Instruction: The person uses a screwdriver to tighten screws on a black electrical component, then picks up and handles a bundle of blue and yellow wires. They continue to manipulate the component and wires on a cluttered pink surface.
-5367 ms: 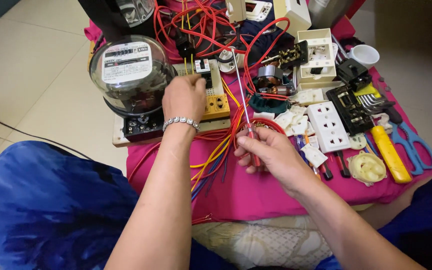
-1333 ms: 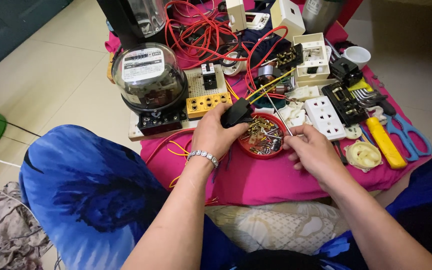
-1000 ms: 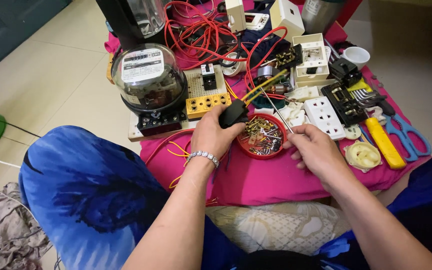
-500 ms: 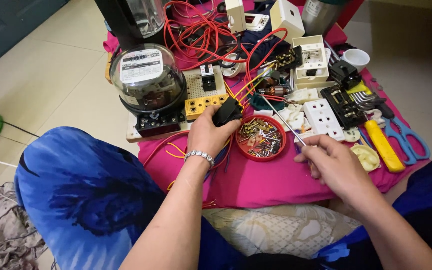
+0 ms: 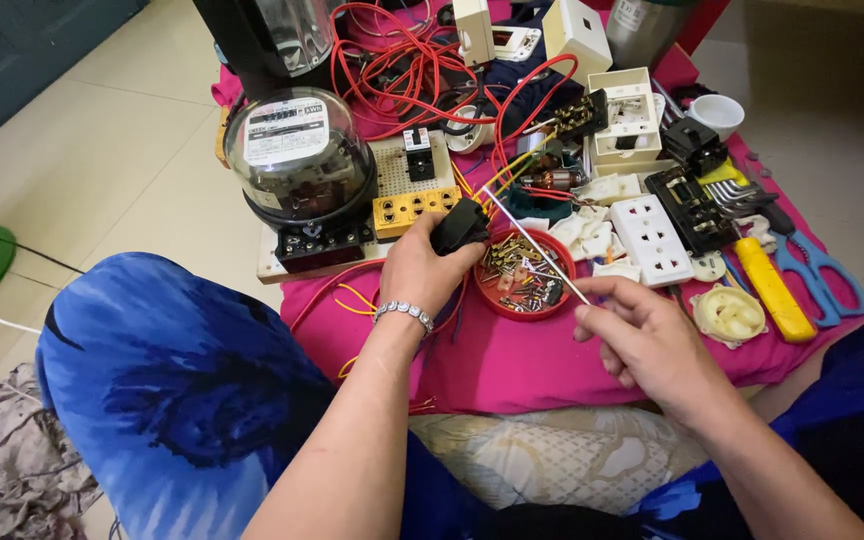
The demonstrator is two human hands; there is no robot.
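One glass-domed electricity meter point(image 5: 300, 160) sits at ten o'clock of one red dish of screws point(image 5: 525, 277). The left hand point(image 5: 422, 275) is closed around one black electrical part point(image 5: 460, 226), at nine o'clock of the dish. The right hand point(image 5: 652, 340) pinches one thin screwdriver point(image 5: 535, 245), tip towards eleven o'clock. The slim tip could slip off the part, since it is held unsupported in the air

Bare forearms, a beaded silver bracelet point(image 5: 404, 313) on the left wrist, blue patterned clothing point(image 5: 182, 400).
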